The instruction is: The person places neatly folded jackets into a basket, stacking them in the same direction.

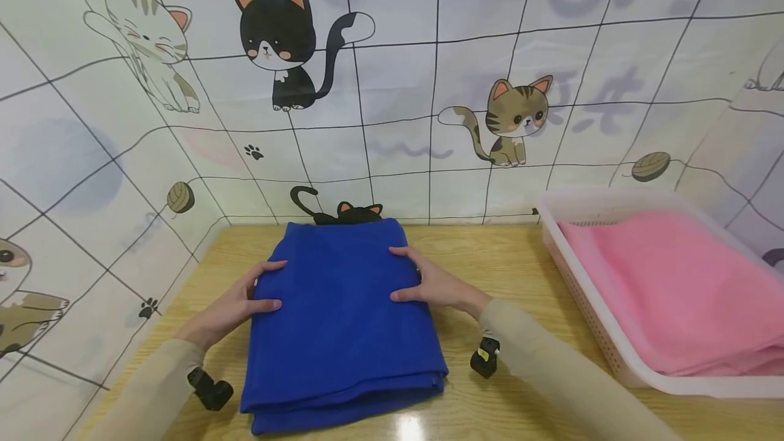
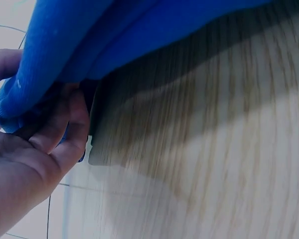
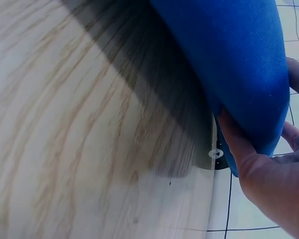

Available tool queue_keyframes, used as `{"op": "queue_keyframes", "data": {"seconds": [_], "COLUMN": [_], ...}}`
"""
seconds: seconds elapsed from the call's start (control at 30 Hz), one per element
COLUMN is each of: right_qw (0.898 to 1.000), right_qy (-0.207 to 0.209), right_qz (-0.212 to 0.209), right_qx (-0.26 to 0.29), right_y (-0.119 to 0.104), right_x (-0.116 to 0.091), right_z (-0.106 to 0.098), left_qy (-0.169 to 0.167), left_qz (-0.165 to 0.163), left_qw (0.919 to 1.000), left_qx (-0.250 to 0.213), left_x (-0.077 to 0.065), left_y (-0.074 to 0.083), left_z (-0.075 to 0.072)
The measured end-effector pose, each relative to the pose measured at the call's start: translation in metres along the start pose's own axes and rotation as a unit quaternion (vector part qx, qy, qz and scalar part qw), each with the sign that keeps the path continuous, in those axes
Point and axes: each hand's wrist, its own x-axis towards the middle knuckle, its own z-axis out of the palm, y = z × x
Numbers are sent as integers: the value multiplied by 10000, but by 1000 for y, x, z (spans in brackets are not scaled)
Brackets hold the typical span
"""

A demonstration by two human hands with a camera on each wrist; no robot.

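A folded blue cloth (image 1: 343, 325), several layers thick, lies between both hands in the head view. At its left side my left hand (image 1: 228, 306) grips the edge, thumb on top and other fingers partly hidden beneath. My right hand (image 1: 444, 286) holds the opposite side the same way. In the left wrist view, curled fingers (image 2: 75, 124) reach under the blue fabric (image 2: 55, 45). The right wrist view has the cloth's rounded side (image 3: 239, 64) raised over the table, with a finger tucked under it.
A white plastic basket (image 1: 716, 386) stands on the right, holding folded pink cloth (image 1: 680, 284). Beneath everything is a wood-grain table (image 1: 490, 243). Behind and at the left rises a tiled wall covering (image 1: 398, 87) printed with cartoon cats.
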Motion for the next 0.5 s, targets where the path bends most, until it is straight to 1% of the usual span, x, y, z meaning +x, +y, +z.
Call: {"op": "queue_keyframes", "data": {"seconds": [0.17, 0.33, 0.5], "right_qw": [9998, 9991, 9989], "right_qy": [206, 411, 463], "right_qz": [45, 48, 9], "right_qx": [36, -41, -67], "right_y": [2, 1, -1], "right_x": [-8, -18, -26], "right_z": [-4, -10, -16], "left_qy": [-31, -104, -174], "left_qz": [125, 161, 146], "left_qw": [9999, 9998, 9995], "left_qx": [-74, -107, -201], "left_x": [5, 11, 15], "left_y": [4, 7, 10], "left_z": [8, 14, 20]}}
